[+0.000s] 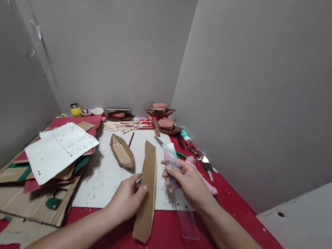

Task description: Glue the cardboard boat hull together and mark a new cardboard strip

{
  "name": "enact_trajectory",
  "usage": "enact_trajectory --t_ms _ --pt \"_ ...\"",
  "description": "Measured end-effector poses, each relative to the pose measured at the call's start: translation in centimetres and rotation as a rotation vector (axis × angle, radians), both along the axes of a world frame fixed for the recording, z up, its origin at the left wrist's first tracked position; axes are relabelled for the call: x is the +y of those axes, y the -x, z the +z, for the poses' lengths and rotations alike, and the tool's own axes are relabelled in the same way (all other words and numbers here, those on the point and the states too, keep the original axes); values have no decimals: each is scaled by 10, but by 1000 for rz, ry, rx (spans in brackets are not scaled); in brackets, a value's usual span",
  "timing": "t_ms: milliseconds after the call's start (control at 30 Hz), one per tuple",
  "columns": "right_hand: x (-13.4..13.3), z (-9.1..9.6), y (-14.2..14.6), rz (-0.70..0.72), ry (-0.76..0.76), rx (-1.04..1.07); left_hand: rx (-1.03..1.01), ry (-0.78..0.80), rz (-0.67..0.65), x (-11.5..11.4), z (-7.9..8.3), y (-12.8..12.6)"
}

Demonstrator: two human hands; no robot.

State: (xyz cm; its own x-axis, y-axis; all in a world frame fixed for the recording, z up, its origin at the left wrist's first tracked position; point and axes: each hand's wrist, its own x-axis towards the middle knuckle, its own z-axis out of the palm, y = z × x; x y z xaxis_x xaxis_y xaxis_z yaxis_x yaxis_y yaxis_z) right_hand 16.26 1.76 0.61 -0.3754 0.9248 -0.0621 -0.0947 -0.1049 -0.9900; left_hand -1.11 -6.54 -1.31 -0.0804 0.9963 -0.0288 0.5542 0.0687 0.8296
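Observation:
My left hand (127,201) is closed on the lower left edge of a long brown cardboard strip (147,191), with the thumb on its face. The strip has angled ends and points away from me. In my right hand (187,180) is a clear plastic ruler (184,219), tilted, gripped between thumb and fingers just right of the strip. Beyond my left hand, a small cardboard boat hull (122,151) rests on a white board (89,192). A pointed metal blade (159,141) shows past the ruler's far end; its handle is partly hidden.
Stacked cardboard (30,204) lies at left, topped by paper drawings (61,151). Thin wooden sticks (123,125) and finished model boats (166,125) stand at the back. Keys (208,167) and a glue tube (185,135) lie right. Grey panels (117,52) enclose the red table (214,245).

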Motion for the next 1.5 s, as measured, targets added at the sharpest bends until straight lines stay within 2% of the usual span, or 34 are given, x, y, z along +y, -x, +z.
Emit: enact_trajectory --t_ms 100,200,400,500,667,767,867,967,1133,1200,1300,1400,1500 --pt "-2 -7 2 -3 79 25 316 -56 51 4 16 14" --pt "-3 -14 4 7 145 16 581 -58 85 18 27 25" --pt "-3 -18 6 -15 179 -46 915 55 40 48 28 38" --pt "-1 -21 6 8 203 -39 1018 56 52 46 33 49" --pt "-1 -24 9 49 250 -43 1122 82 101 26 45 76" --pt "-2 -23 10 61 252 -45 1140 101 108 10 49 86" --pt "-2 -23 9 46 237 -34 1151 108 141 -7 50 84" --pt "-1 -24 7 2 247 -19 1160 126 155 -21 45 78" --pt "7 -32 6 -149 367 115 1152 41 115 -35 34 64" --pt "9 -35 7 -195 400 158 1048 21 39 -38 32 54" --pt "9 -39 9 -205 415 188 763 23 -79 -36 28 34" --pt "7 -41 13 -204 400 191 554 24 -113 -27 20 18" --pt "5 -41 20 -165 369 183 458 46 -138 -14 13 13"
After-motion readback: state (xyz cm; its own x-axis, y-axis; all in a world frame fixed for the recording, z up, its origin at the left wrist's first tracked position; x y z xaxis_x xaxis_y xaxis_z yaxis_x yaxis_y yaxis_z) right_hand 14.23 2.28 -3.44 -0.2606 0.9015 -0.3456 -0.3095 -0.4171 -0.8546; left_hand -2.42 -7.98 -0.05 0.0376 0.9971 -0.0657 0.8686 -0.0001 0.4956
